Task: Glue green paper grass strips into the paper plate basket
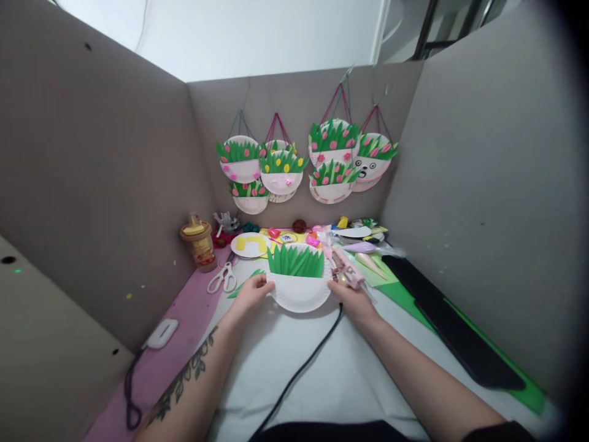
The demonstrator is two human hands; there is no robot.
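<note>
White plate pocket (301,296): upright, between my two hands, a thumb on the front at each side rim.
Left fingers: my left hand (252,291) is closed in a pinch on the left edge; the fingers behind are partly hidden.
Right fingers: my right hand (353,299) pinches the right edge, thumb in front.
Hanging plate pockets (281,183): six fronts I can count on the wall beyond the white plate pocket; further ones overlap behind, so I cannot tell the total.
Scissors (223,278): one pair, white-handled, left of the white plate pocket.
Flat plate (238,245): one, behind and left of the white plate pocket, yellow pieces (252,243) on it.
Cup (201,247): one, lidded, farther left of the white plate pocket; I cannot make out its contents.
Black cable (301,368): one, running nearer me than the white plate pocket.
Inside the white plate pocket: green paper blades (296,261), standing up above its front edge.
Inside the hanging plate pockets: green blades with pink shapes in five fronts, yellow shapes in one.
</note>
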